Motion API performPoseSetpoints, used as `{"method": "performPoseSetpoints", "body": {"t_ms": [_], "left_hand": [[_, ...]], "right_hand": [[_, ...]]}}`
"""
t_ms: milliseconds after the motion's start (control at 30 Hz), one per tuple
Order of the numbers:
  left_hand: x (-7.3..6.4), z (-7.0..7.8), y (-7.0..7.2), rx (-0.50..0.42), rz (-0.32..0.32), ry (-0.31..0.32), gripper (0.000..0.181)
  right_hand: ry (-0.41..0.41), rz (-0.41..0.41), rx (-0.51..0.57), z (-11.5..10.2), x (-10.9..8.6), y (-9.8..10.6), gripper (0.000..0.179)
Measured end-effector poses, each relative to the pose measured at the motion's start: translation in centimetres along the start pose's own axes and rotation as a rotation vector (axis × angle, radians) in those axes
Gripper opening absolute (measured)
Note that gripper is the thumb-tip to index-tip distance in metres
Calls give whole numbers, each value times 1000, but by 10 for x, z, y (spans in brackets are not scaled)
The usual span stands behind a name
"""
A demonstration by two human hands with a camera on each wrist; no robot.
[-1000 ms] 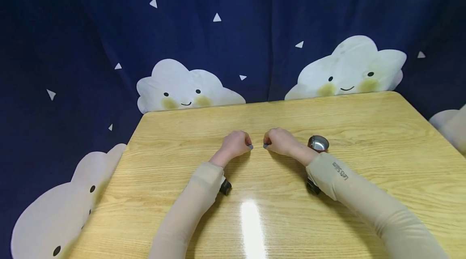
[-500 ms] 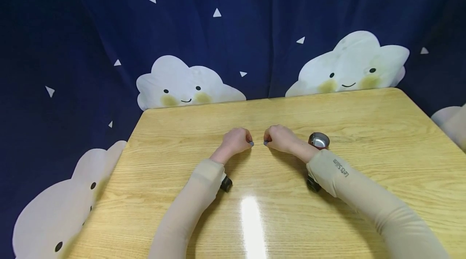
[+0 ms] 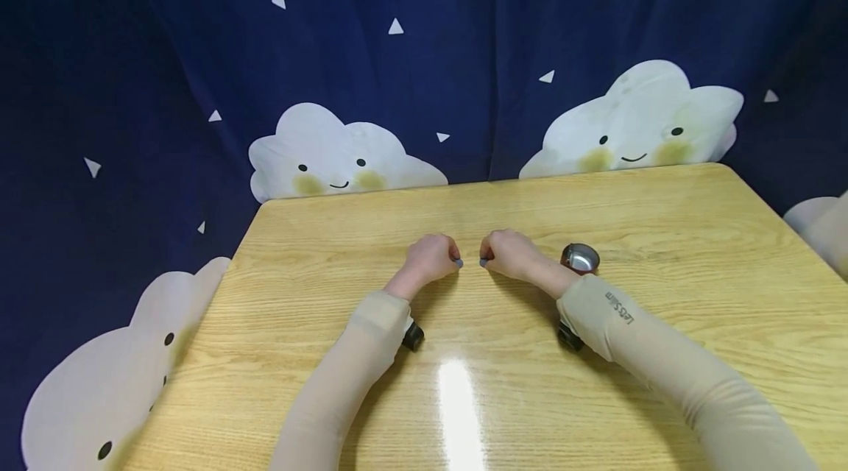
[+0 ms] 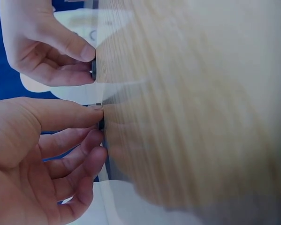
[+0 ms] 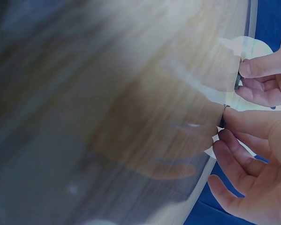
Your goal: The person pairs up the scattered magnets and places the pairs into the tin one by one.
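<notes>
Both hands meet near the middle of the wooden table, a small gap between them. The left hand (image 3: 429, 257) pinches a small bluish-grey piece (image 3: 458, 263) between thumb and forefinger. In the left wrist view this piece (image 4: 101, 123) looks dark and thin, held low at the tabletop, with the other fingers curled loosely beneath. Opposite, the right hand (image 3: 513, 254) pinches a similar small piece (image 3: 484, 263). Seen from the right wrist, it is a dark, short piece (image 5: 222, 122) at the fingertips. Fingers cover most of both pieces, so I cannot tell their kind.
A small round metal bowl (image 3: 581, 258) with a reddish outside stands just beyond the right wrist. The wooden table (image 3: 318, 243) reflects a bright light streak near its front. A dark blue curtain (image 3: 464, 51) with clouds and triangles hangs behind the table.
The head view shifts slightly up and down. Both hands keep their places on the table and still pinch the small pieces; the bowl has not moved.
</notes>
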State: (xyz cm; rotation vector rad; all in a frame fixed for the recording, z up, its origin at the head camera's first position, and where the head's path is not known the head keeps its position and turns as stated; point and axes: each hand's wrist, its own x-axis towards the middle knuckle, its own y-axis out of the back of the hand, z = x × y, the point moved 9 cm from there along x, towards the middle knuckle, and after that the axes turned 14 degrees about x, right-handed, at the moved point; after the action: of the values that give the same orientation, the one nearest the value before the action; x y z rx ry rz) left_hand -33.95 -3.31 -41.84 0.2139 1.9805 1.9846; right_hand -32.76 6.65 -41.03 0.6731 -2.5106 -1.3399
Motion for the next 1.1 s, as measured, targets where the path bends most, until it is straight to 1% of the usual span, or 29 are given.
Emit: {"method": "performPoseSetpoints", "body": {"t_ms": [267, 500, 767, 1100], "left_hand": [[0, 4, -2, -22, -17, -7, 10], [0, 10, -1, -52, -11, -22, 10], [2, 12, 4, -41, -7, -14, 8], [4, 17, 1, -46, -1, -20, 6]], "right_hand": [[4, 0, 4, -1, 1, -2, 7], [28, 4, -10, -4, 2, -4, 7], [24, 7, 4, -5, 5, -1, 7], [18, -10, 6, -4, 6, -5, 7]]}}
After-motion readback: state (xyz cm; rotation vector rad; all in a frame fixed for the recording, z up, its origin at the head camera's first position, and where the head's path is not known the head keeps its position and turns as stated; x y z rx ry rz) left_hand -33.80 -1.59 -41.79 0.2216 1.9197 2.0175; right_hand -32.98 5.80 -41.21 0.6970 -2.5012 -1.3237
